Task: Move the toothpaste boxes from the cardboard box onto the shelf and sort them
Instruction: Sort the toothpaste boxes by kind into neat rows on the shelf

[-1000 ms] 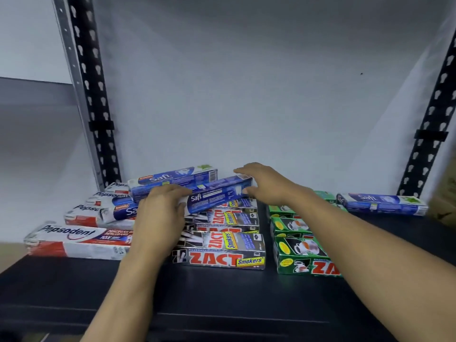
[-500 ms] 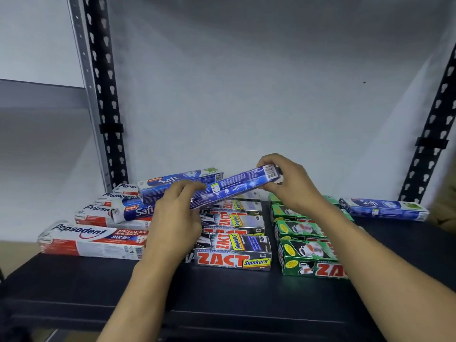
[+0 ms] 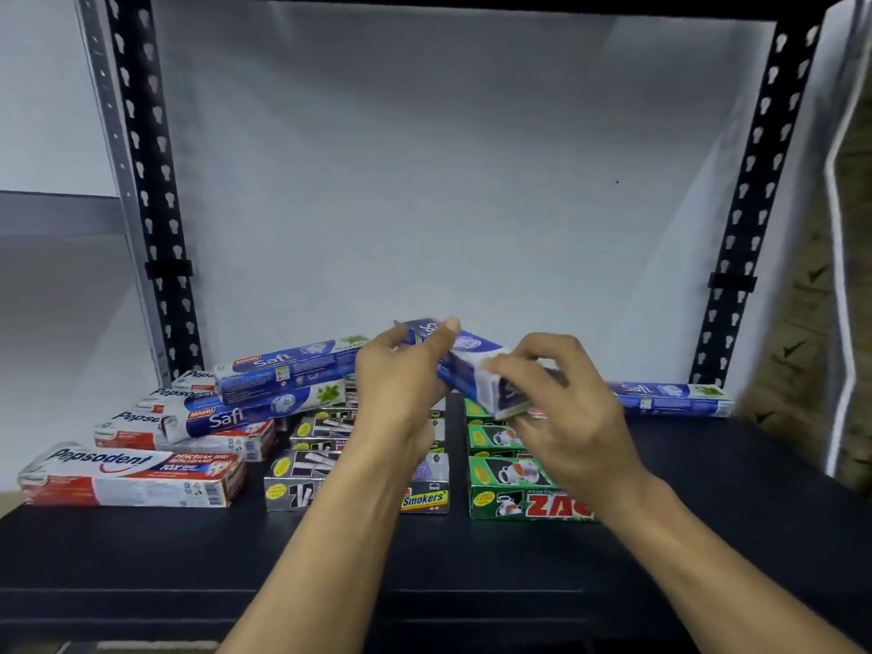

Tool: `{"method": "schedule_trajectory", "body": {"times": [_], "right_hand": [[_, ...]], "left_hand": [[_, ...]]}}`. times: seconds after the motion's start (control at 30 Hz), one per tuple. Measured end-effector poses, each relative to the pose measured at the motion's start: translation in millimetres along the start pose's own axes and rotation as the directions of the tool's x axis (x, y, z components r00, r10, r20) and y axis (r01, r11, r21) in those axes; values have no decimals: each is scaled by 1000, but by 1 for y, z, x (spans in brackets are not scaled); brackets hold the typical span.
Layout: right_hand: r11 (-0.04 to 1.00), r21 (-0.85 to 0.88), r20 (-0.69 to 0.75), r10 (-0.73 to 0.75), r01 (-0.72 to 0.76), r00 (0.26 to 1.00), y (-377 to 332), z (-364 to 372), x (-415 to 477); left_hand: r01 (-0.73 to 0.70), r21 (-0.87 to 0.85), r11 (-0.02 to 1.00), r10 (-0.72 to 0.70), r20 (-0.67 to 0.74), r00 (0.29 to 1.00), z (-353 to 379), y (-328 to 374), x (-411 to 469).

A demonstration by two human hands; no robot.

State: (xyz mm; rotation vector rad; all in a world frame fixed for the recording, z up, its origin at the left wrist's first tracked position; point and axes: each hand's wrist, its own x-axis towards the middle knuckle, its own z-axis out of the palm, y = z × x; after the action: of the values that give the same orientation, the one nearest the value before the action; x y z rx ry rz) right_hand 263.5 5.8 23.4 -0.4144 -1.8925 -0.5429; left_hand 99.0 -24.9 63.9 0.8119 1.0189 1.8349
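Note:
A blue Safi toothpaste box [image 3: 474,370] hangs in the air above the black shelf [image 3: 708,488], tilted with its near end down to the right. My left hand [image 3: 406,384] pinches its far end and my right hand [image 3: 561,403] grips its near end. On the shelf lie red-and-white Pepsodent boxes [image 3: 132,476] at the left, two blue Safi boxes [image 3: 283,365] on top of them, silver Zact Smokers boxes [image 3: 302,479] in the middle, green Zact boxes [image 3: 509,488] to their right, and one more Safi box [image 3: 670,398] at the back right.
Black perforated uprights [image 3: 151,205] [image 3: 755,205] frame the shelf bay, with a white wall behind. A brown cardboard surface [image 3: 802,370] shows at the far right edge. The shelf's front strip and right part are bare.
The blue Safi box rose off the middle pile and swung round, its near end now down right. Both hands moved up and right with it. The camera view pulled back.

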Motion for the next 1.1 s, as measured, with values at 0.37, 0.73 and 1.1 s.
{"method": "schedule_trajectory", "body": {"times": [0.37,0.73,1.1], "right_hand": [[903,233,324,278,-361,904,34,-59,3],[759,225,583,398,-611,708,93,-89,-14],[603,138,402,691,-786,601,39,-101,-32]], "left_hand": [[-28,268,963,-65,331,941,16,4,2],[-155,521,839,-214,579,787,33,-14,-17],[204,34,978,-199,426,883,106,-44,-4]]}}
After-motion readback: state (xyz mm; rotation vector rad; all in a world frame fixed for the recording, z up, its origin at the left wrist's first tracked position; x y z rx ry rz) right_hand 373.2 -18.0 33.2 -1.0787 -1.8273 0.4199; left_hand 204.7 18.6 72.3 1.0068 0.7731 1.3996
